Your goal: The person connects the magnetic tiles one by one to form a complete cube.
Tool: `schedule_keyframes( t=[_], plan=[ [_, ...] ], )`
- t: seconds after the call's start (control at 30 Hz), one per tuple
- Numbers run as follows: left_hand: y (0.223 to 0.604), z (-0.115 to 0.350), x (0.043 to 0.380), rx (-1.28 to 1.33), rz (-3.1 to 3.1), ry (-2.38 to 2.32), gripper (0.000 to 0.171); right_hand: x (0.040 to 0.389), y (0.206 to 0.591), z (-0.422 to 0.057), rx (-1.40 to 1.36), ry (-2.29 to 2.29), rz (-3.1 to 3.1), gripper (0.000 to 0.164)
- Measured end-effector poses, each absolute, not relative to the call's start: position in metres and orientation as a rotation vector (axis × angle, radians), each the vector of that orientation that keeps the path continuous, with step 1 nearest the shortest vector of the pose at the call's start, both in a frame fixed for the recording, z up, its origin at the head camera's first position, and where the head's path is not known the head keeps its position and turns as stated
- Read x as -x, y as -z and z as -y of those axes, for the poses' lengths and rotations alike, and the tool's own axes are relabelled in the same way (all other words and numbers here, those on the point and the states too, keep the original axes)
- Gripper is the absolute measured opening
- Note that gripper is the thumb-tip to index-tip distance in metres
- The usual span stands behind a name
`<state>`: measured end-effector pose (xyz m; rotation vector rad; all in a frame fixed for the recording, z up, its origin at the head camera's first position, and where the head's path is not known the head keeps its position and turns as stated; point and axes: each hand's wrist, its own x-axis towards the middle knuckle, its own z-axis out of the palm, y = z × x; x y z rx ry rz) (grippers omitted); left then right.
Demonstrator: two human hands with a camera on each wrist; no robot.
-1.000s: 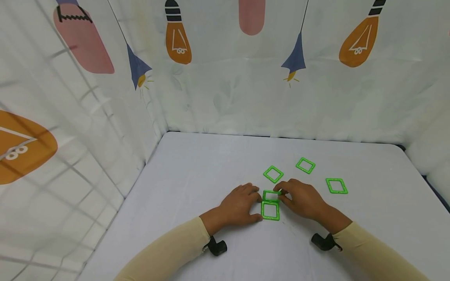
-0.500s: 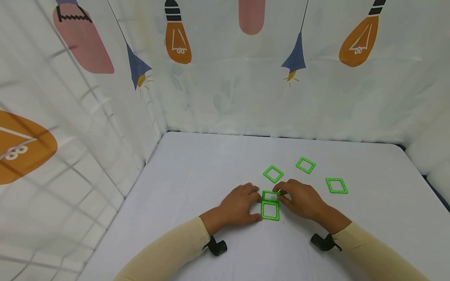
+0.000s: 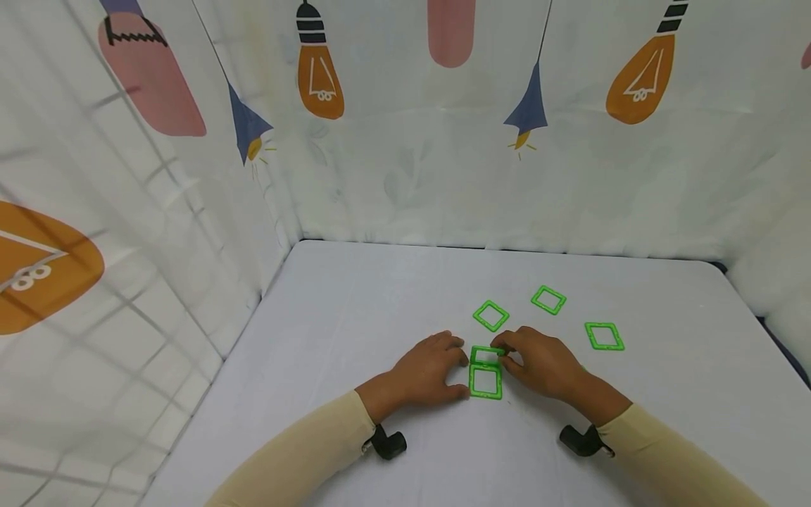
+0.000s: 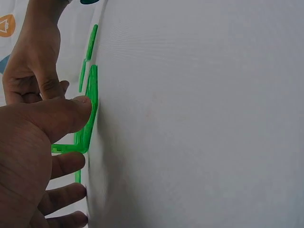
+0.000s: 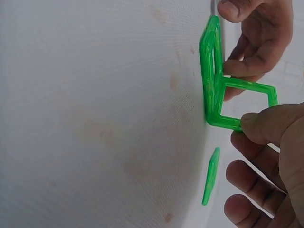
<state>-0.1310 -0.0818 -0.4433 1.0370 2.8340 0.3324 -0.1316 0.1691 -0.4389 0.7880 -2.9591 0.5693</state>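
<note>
Two green square magnetic tiles with open centres stand joined at an edge in the middle of the table. The near tile (image 3: 485, 396) lies flat; the far tile (image 5: 249, 85) rises upright from its far edge. My right hand (image 3: 543, 362) pinches the upright tile between thumb and index finger at its right side, the other fingers loosely bent. My left hand (image 3: 426, 370) rests along the left side of the pair, fingers spread and relaxed. In the left wrist view its thumb (image 4: 71, 114) reaches the edge of the flat tile.
Beyond the hands lie three loose green tiles: one diamond-wise (image 3: 491, 316), another at the back (image 3: 548, 300) and one to the right (image 3: 605, 336). A green sliver (image 3: 584, 369) peeks out by my right wrist. A printed white curtain (image 3: 405, 176) encloses the white table (image 3: 355, 296).
The head view has shifted slightly, and a bit of green now shows beside the right wrist. Both hands and the joined tiles keep nearly the same pose.
</note>
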Motion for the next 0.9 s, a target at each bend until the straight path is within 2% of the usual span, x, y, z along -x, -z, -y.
schedule_keyframes(
  t=[0.43,0.9],
  plan=[
    [0.439,0.077,0.142,-0.954,-2.780,-0.606,0.043,0.131,0.441,-0.170,-0.816,-0.573,2.919,0.028],
    [0.438,0.070,0.145,-0.963,-2.780,-0.641,0.026,0.132,0.443,-0.168,-0.821,-0.569,2.894,0.027]
  ],
)
